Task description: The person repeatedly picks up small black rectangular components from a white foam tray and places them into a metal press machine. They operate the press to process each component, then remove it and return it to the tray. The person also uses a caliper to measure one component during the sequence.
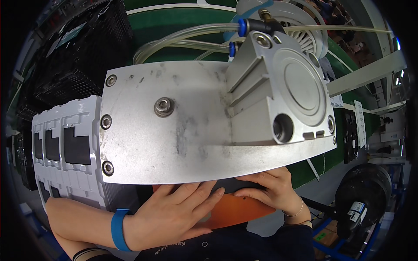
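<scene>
A silver metal press plate (pixel 196 113) with a pneumatic cylinder block (pixel 283 87) fills the middle of the view. Just below its near edge, my left hand (pixel 170 213) lies with its fingers stretched out and spread, tips partly hidden under the metal. It rests over an orange curved plate (pixel 244 211). My right hand (pixel 272 187) has thumb and forefinger closed on the edge of a dark flat piece (pixel 235 185) above the orange plate. Most of the dark piece is hidden beneath the press.
Stacked white plastic trays (pixel 72 143) with dark parts in them stand at the left. Behind are black crates (pixel 82 56). Clear air hoses (pixel 187 35) run to the cylinder. A white fan (pixel 300 26) stands on the green table (pixel 170 17); a black fan (pixel 363 191) is at right.
</scene>
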